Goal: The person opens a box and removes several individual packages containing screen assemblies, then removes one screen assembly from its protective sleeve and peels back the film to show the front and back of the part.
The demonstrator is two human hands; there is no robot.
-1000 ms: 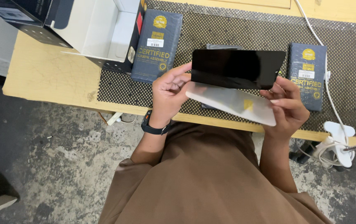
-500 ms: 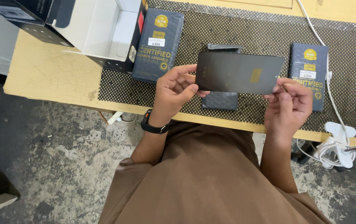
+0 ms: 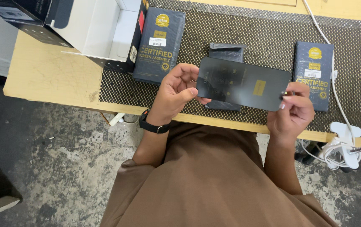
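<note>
While I hold the dark screen panel (image 3: 243, 83) flat above the perforated mat (image 3: 264, 33), my left hand (image 3: 176, 90) pinches its left edge and my right hand (image 3: 292, 111) pinches its right corner. Best practice, I judge: fingertips on edges only, panel level. Left of the panel lies a dark blue rectangular box (image 3: 159, 46) with a yellow seal and white label; right, a matching box (image 3: 313, 75).

Thin dark rectangular screen panel (image 3: 243, 84) is hovering between left hand (image 3: 177, 93) and right hand (image 3: 293, 112), above perforated black mat (image 3: 256, 33); two dark blue flat boxes (image 3: 159, 44) (image 3: 313, 73) are lying either side, small dark grey tray (image 3: 226, 52) lying behind panel.
</note>
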